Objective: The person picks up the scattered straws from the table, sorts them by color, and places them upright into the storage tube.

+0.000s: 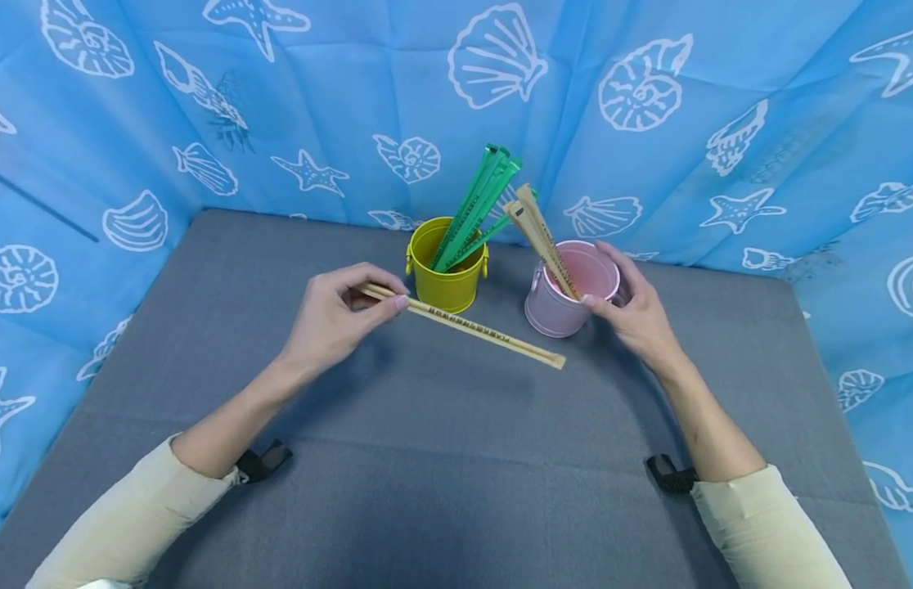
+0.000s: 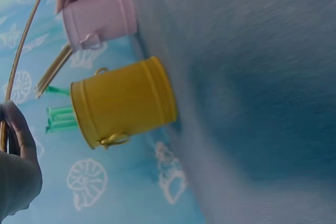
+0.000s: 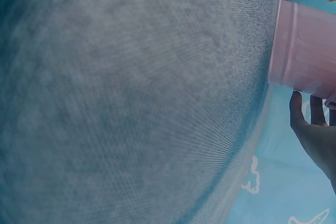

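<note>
My left hand (image 1: 339,315) pinches a tan wrapped pair of disposable chopsticks (image 1: 478,329) by one end, between thumb and fingers. Dark printing runs along the wrapper, and its free end slants down to the right over the table. At the pink bucket (image 1: 555,317), my right hand (image 1: 636,315) grips the right side, thumb at the rim and fingers round the wall. Several tan wrapped chopsticks (image 1: 539,233) lean leftward inside it. The yellow bucket (image 2: 123,103), standing to its left, contains several green-wrapped chopsticks (image 1: 474,209). Its lower wall shows large in the left wrist view.
A grey cloth covers the table (image 1: 456,491). Behind and beside it hangs a blue curtain (image 1: 339,90) with white shells and starfish. Both buckets stand close to the table's back edge, near the curtain. Dark straps (image 1: 263,460) sit on both wrists.
</note>
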Demonstrator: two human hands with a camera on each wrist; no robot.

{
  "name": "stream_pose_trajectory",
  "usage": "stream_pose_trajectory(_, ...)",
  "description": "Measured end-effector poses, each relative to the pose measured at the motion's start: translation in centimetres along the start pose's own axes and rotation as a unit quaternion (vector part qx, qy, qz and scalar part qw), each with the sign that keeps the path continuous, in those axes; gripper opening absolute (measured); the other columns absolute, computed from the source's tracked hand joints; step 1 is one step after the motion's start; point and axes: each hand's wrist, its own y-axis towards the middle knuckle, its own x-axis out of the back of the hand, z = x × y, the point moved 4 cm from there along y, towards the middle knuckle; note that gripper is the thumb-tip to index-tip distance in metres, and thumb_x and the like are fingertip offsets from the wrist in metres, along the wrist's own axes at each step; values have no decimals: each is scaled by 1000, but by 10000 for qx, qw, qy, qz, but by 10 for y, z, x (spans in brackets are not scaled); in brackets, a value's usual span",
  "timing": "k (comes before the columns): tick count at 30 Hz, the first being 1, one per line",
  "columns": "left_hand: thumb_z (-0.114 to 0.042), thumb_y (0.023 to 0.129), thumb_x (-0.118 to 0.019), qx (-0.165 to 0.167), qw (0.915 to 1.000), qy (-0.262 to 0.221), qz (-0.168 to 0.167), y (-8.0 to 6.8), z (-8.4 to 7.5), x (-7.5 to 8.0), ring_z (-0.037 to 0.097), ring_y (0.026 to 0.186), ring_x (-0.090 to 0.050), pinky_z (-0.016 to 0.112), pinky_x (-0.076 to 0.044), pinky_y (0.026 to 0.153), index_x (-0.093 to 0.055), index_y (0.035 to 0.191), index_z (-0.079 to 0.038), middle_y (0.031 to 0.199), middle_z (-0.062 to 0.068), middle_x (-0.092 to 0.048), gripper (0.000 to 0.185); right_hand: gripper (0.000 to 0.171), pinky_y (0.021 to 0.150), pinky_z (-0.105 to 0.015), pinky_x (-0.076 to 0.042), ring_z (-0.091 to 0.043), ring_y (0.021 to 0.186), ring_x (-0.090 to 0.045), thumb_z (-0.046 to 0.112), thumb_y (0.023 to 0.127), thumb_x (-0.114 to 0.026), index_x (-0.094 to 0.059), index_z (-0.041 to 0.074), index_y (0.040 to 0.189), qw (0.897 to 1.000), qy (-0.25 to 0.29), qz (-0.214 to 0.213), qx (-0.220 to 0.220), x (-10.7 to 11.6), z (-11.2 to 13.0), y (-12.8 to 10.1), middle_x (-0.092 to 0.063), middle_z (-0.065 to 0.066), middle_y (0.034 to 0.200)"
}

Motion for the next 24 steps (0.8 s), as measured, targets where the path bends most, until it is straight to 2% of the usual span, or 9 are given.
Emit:
stream_pose_trajectory(6,-8,91,-72,-353,9988,-100,-315,29,-13,3,23,73,-67,29,-56,65,-73,100,-1,90,8,-70,11,79,115,-48,-29,-30,141,-37,8,91,-73,-31,22,157,10000,44,7,79,0,1,0,-37,-13,155)
stream_pose_trajectory(9,-8,92,-72,-468,9978,-102,-466,42,-19,4,24,73,-67,28,-56,64,-72,100,0,92,9,-69,11,78,114,-41,-32,-28,139,-39,8,91,-73,-33,21,156,9998,129,3,149,0,1,0,-38,-13,154)
stream_pose_trajectory(14,-6,92,-70,-512,9970,89,-578,55,-33,0,25,70,-64,26,-53,61,-71,97,3,86,11,-68,10,77,111,-29,-35,-24,137,-41,5,90,-73,-35,20,155,9996,188,-13,211,0,2,0,-40,-11,153)
stream_pose_trajectory(18,-2,92,-69,-398,9973,173,-597,62,-44,-4,23,73,-67,26,-55,66,-70,97,7,88,15,-69,11,77,111,-30,-35,-25,138,-41,4,90,-73,-35,20,156,9996,204,2,211,0,1,0,-39,-12,154)
stream_pose_trajectory(20,-3,91,-70,-312,9976,160,-594,67,-42,-6,20,74,-69,27,-57,69,-69,98,7,91,15,-70,12,78,112,-31,-34,-25,138,-40,5,90,-72,-34,20,156,9996,179,11,206,0,0,0,-38,-12,154)
stream_pose_trajectory(24,-9,89,-75,-249,9979,221,-562,79,-26,-9,18,74,-70,33,-58,68,-69,99,3,90,11,-70,17,78,113,-34,-34,-26,139,-39,6,90,-72,-34,22,156,9997,85,0,213,1,-1,0,-38,-12,154)
